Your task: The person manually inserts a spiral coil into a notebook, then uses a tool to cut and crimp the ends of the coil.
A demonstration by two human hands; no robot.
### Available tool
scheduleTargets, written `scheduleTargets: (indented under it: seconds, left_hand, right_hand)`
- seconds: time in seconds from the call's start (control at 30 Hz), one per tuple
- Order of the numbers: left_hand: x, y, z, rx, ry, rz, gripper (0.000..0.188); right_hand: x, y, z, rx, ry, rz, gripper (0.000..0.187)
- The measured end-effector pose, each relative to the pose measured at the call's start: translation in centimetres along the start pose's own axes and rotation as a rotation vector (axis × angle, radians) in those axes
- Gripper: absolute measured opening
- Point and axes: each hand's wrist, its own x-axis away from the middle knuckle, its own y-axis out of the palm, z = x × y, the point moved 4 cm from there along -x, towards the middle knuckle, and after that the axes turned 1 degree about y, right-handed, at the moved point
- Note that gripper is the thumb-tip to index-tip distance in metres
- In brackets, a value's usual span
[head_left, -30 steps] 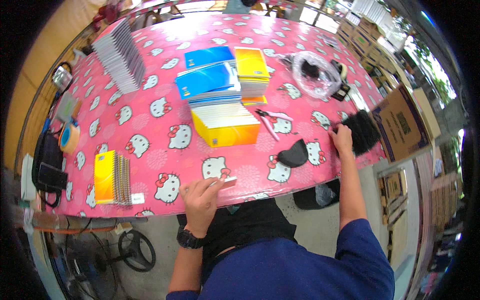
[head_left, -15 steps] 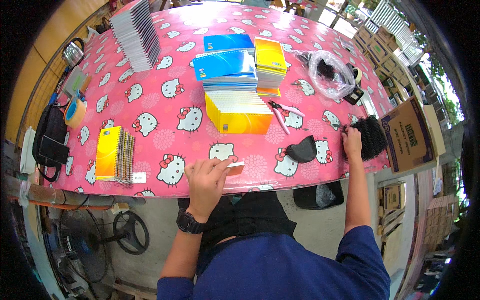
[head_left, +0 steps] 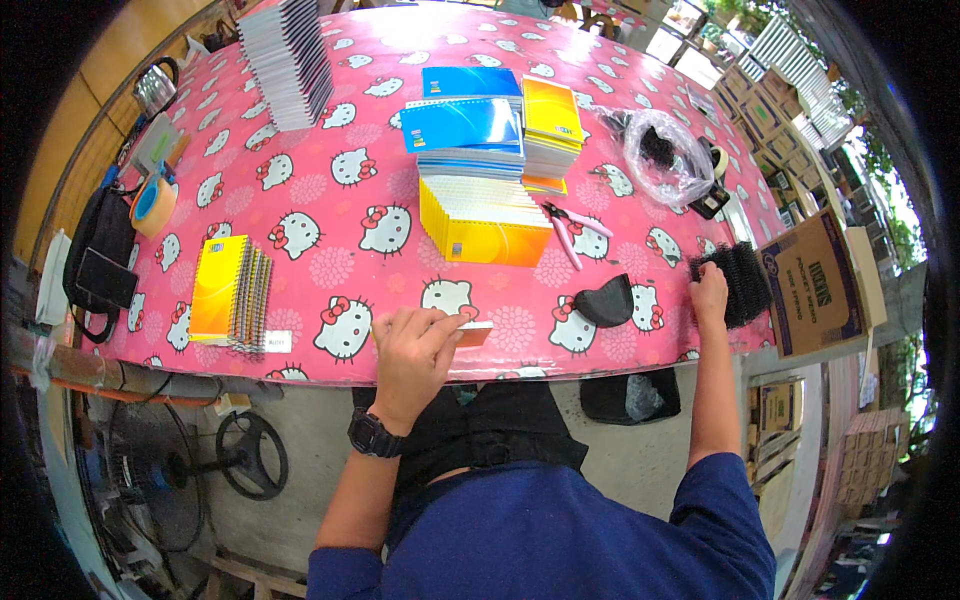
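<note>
My left hand (head_left: 413, 358) is closed on a small notebook (head_left: 474, 334) with an orange cover, held near the table's front edge; my fingers hide most of it. At the right, my right hand (head_left: 710, 290) reaches into a pile of black spiral binding coils (head_left: 742, 285), fingers pinched at its left side. Whether a single coil is between them I cannot make out. Between my hands lies a black half-round pouch-like piece (head_left: 604, 301). Beyond it rest pliers (head_left: 575, 234) with pink handles. Yellow notebook blocks (head_left: 490, 225) are stacked at the middle.
Blue notebooks (head_left: 465, 128) and another yellow stack (head_left: 551, 112) stand behind. Spiral-bound yellow notebooks (head_left: 222, 290) sit at the left, near a tape roll (head_left: 154, 207) and a black bag (head_left: 100, 245). A tall notebook pile (head_left: 287, 65) rises far left. A cardboard box (head_left: 815, 285) borders the coils.
The view has shifted slightly. Both hands keep nearly the same places, the left on the notebook and the right at the coil pile.
</note>
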Motion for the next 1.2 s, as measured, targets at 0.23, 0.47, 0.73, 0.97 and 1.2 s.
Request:
scheduleTargets:
  seconds: [0.23, 0.47, 0.73, 0.97, 1.2]
  left_hand:
    - [-0.3, 0.0, 0.5, -0.020, 0.008, -0.065, 0.019]
    - [-0.5, -0.1, -0.1, -0.001, 0.009, -0.101, 0.017]
    - [-0.3, 0.0, -0.1, 0.015, 0.002, -0.132, 0.016]
    - [-0.1, -0.2, 0.3, 0.015, -0.022, -0.137, 0.015]
    - [-0.2, 0.1, 0.1, 0.029, -0.038, -0.163, 0.016]
  right_hand:
    - [1.3, -5.9, -4.6, -0.622, -0.200, 0.026, 0.047]
    - [13.8, -7.6, -24.3, -1.141, -0.454, -0.837, 0.031]
    - [14.3, -8.0, -26.9, -1.233, -0.491, -0.753, 0.021]
    - [14.3, -8.4, -27.3, -1.179, -0.678, -0.570, 0.027]
    - [14.4, -7.6, -26.8, -1.066, -0.779, -0.830, 0.026]
